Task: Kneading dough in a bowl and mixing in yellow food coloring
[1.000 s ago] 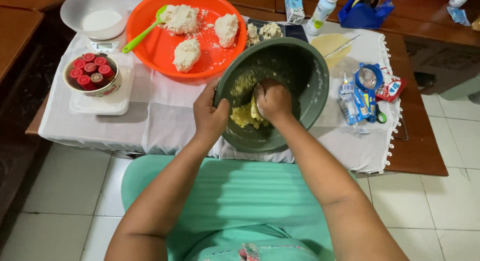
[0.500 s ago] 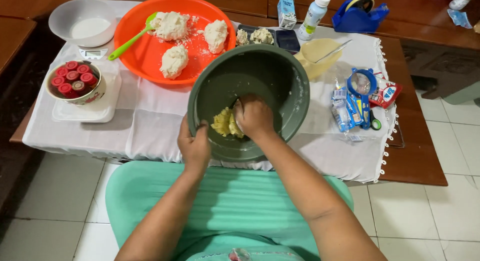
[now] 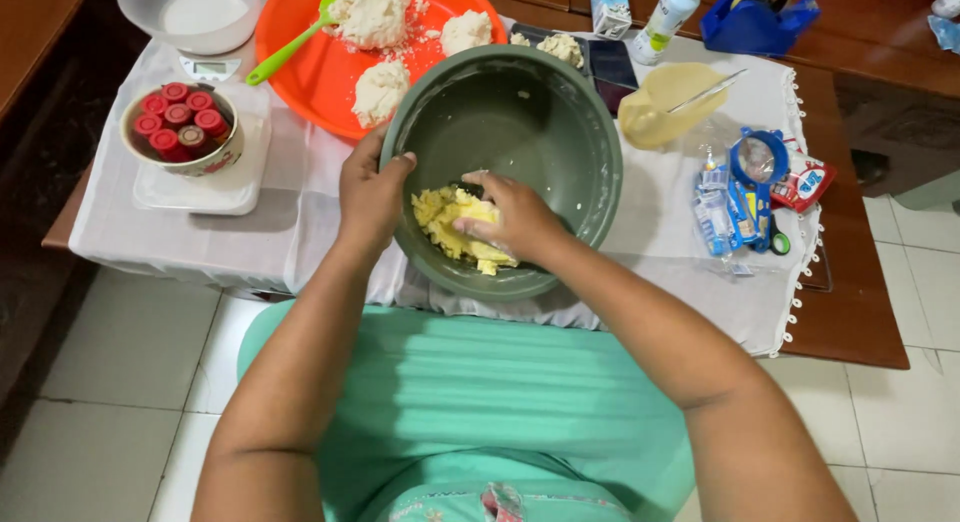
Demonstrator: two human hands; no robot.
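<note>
Pressing into the yellow dough [image 3: 455,227], the right hand [image 3: 510,217] is spread flat over the lump with fingers loosely curled, clasping nothing. The dough lies low in the green bowl [image 3: 560,132], against the near wall. The bowl's rim is gripped by the left hand [image 3: 370,192]. The mass is judged soft, sticky and light; it is best scooped from beneath, the bowl steadied at its rim. 3 pale lumps sit on the orange tray [image 3: 310,72].

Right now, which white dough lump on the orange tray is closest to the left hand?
The lowest lump, at the tray's near edge just above the left hand; the other two sit farther up.
</note>
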